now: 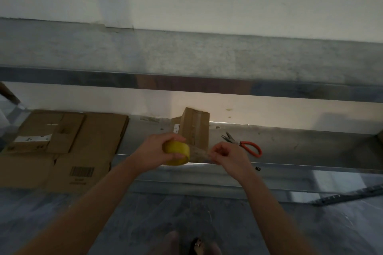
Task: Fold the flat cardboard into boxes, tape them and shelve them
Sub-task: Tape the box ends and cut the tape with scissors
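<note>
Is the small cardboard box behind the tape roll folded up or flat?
Folded up. The small box stands three-dimensional on the shelf, with tape running down its seam.

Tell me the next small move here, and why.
Probably carry the short clear strip of tape to the small brown cardboard box and press its free end on. The left hand grips the yellow roll of tape, the right hand pinches the strip's end, already pulled out, and the box stands just behind them. The orange-handled metal scissors lie untouched at the right.
</note>
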